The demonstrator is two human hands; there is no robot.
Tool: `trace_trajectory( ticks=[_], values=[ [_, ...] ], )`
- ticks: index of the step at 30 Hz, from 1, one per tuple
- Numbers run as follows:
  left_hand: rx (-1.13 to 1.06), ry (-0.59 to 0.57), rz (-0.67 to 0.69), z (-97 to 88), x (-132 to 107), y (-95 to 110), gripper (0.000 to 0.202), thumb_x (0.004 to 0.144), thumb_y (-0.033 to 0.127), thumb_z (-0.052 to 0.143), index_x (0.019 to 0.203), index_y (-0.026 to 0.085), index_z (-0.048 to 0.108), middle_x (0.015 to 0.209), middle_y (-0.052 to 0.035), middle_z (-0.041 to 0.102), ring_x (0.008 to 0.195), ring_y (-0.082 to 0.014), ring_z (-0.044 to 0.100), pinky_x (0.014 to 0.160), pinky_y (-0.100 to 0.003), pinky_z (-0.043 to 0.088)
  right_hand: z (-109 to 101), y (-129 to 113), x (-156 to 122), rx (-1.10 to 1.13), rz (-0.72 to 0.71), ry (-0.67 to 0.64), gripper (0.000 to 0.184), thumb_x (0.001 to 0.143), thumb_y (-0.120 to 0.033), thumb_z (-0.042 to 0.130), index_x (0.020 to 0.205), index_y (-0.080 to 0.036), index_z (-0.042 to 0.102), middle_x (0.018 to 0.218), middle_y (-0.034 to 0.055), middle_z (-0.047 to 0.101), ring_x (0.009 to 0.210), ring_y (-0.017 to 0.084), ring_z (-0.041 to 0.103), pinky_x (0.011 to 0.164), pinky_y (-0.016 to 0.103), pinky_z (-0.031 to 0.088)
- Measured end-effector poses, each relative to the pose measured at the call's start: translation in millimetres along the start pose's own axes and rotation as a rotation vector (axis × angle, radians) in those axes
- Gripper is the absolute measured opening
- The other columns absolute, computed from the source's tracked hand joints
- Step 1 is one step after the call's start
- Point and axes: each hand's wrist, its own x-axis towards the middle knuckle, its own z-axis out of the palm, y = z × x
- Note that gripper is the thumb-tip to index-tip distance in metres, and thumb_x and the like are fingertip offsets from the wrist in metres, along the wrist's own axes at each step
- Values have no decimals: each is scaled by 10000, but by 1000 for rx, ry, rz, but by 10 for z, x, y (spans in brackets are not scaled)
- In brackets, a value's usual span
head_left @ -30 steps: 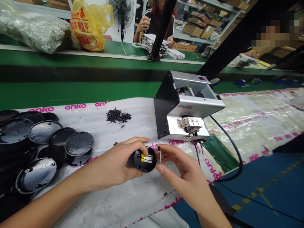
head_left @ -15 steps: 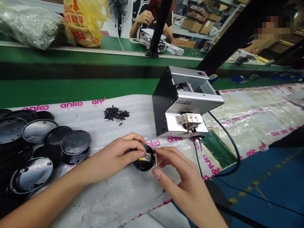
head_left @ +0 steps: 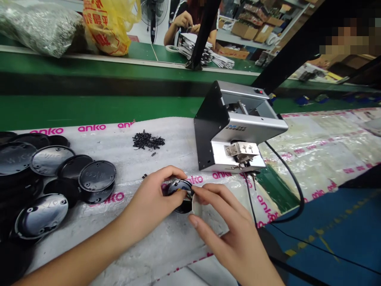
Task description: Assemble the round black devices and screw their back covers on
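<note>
My left hand (head_left: 156,196) grips a small round black case (head_left: 183,207) on the plastic-covered bench, its thumb pressed inside the rim. A bit of yellow and thin dark wires show in the case, partly behind the thumb. At the case's right edge, my right hand (head_left: 229,222) pinches a thin pale round disc (head_left: 196,205) tilted on edge between thumb and fingers. Beyond my hands lies a heap of small black parts (head_left: 147,140). Several round black covers (head_left: 97,176) with handwritten marks are piled on the left.
A silver and black machine (head_left: 238,127) stands behind my right hand, its black cable (head_left: 293,178) looping down on the right. A green ledge carries a yellow plastic bag (head_left: 111,28) and a stack of papers (head_left: 196,47). Across it, another person's hands (head_left: 184,22) are raised.
The disc has turned so more of its pale face shows. My left thumb has moved further over the case and its wires. The whole view has shifted slightly.
</note>
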Motion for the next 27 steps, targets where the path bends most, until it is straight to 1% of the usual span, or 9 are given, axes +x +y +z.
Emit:
trace_trajectory(
  ticks=[4,9,12,17,19,21,24,26,27],
  values=[
    [-48,3,7,40,-7,6,232,780,99,591,966,235,616,935,42,659,890,-146,603,792,-271,468,-24,34,54,-11,-51,-13,365,929,-243,606,1290,-257,560,1206,66,540,1105,161,584,908,229,547],
    [-57,1,51,17,-21,-28,230,783,146,645,995,226,610,988,30,668,938,-155,616,832,-276,469,11,117,200,65,-204,-28,279,889,-215,677,1163,-233,623,1196,43,611,1098,144,609,950,219,535],
    [-7,-87,122,-68,-24,-43,258,798,158,642,1043,238,623,1042,29,673,995,-160,616,878,-280,468,52,172,251,77,-272,-3,209,864,-192,705,1066,-201,651,1174,54,641,1069,151,631,943,242,545],
    [91,-307,132,-296,-19,-4,581,775,177,675,1320,284,504,1320,-6,581,1199,-199,549,986,-314,459,61,223,275,15,-391,7,214,853,-184,713,1065,-177,685,1156,88,666,1077,199,638,939,327,558],
    [212,-326,111,-383,-30,23,699,722,210,740,1366,279,477,1380,-38,531,1236,-239,521,995,-338,460,45,224,295,-11,-429,-3,214,862,-183,700,1076,-174,692,1137,96,677,1071,213,640,935,364,563],
    [305,-288,95,-448,-57,39,746,697,236,769,1381,291,476,1399,-54,499,1188,-250,549,942,-328,488,23,222,328,-23,-455,-37,224,867,-180,695,1091,-170,695,1131,102,681,1070,219,640,946,389,558],
    [248,-234,-20,-478,-100,27,749,769,345,731,1440,349,398,1278,-62,575,917,-196,658,728,-282,540,-10,222,389,-28,-505,-96,232,872,-176,688,1103,-159,696,1136,108,681,1094,216,629,968,393,547],
    [90,-274,-142,-448,-108,-6,786,809,373,697,1490,349,305,967,-32,682,719,-174,674,596,-261,531,-28,222,423,-36,-555,-113,208,885,-186,673,1088,-152,700,1121,110,684,1102,214,623,961,387,551],
    [-9,-308,-190,-423,-102,-27,805,813,360,696,1503,322,282,807,-6,682,658,-175,671,561,-256,527,-36,221,435,-40,-574,-115,195,894,-193,663,1080,-150,700,1113,112,684,1100,213,623,951,385,555]
  ],
)
